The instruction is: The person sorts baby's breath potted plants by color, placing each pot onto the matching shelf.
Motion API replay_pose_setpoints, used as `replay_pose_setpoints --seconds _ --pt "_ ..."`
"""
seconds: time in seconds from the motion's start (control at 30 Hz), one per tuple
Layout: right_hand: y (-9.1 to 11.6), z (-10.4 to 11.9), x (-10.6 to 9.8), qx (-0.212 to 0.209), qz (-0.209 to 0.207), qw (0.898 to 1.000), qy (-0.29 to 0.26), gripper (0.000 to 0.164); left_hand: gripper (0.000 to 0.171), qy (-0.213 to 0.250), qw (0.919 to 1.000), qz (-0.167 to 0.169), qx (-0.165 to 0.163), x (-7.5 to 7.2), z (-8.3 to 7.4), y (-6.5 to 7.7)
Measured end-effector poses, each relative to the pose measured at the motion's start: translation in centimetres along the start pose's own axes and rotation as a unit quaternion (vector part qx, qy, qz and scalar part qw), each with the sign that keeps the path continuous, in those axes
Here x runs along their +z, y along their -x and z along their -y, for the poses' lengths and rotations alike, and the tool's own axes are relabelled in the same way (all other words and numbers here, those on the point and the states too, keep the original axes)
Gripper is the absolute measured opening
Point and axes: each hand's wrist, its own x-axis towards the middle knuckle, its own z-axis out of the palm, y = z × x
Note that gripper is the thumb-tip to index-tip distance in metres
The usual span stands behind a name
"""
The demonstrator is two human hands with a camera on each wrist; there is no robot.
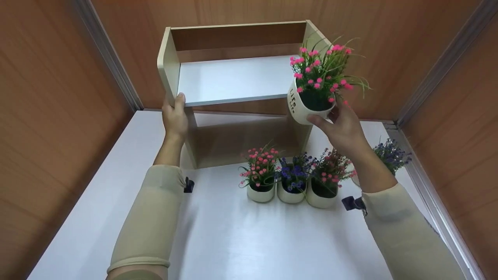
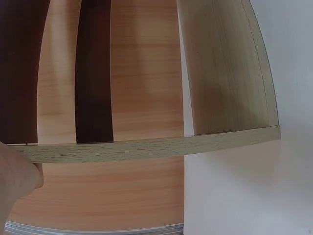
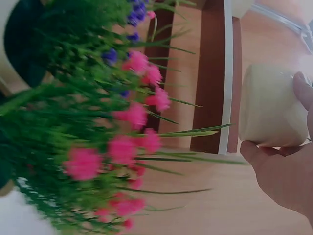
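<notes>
My left hand [image 1: 175,118] grips the front edge of a wooden shelf unit's left side panel [image 1: 167,62], thumb on the edge. In the left wrist view that panel's edge [image 2: 146,149] runs into the left hand [image 2: 19,176]. My right hand [image 1: 344,128] holds a white flowerpot [image 1: 296,107] with pink flowers and grass, lettered "Life", raised in front of the white upper shelf [image 1: 233,79] at its right end. Thumb and fingers span the pot [image 3: 274,107] in the right wrist view.
Three potted plants stand side by side on the white table [image 1: 233,245]: pink [image 1: 261,192], purple [image 1: 291,194] and reddish pink [image 1: 321,197]. Another purple plant [image 1: 392,155] is partly behind my right forearm. Wooden walls [image 1: 39,97] enclose the back and sides.
</notes>
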Motion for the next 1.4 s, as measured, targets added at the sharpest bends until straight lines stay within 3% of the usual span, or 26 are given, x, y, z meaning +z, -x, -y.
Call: replay_pose_setpoints --seconds 0.23,0.5,0.87,1.03,1.23,1.4 --pt "-2.6 1.0 0.3 -0.004 0.002 1.0 -0.031 0.086 0.053 0.005 1.0 -0.003 0.002 0.0 0.2 0.3" --pt "-4.6 0.9 1.0 -0.015 -0.006 0.998 -0.056 0.098 0.052 0.017 0.9994 0.003 0.029 0.2 0.0 0.4" --pt "-6.3 1.0 1.3 0.008 -0.015 1.0 0.005 0.101 0.054 0.006 1.0 0.0 -0.003 0.2 -0.2 0.5" --pt "-7.2 1.6 1.8 0.02 -0.022 0.999 0.023 0.1 0.052 0.01 0.9999 -0.004 0.007 0.1 -0.2 0.4" --pt "-8.1 1.9 2.0 0.045 -0.025 0.998 0.042 0.097 0.052 0.013 0.9999 -0.005 -0.006 0.1 -0.2 0.5" --pt "-8.7 1.9 2.1 0.048 -0.02 0.997 0.058 0.099 0.052 0.007 0.9999 0.001 0.011 0.2 -0.1 0.5"
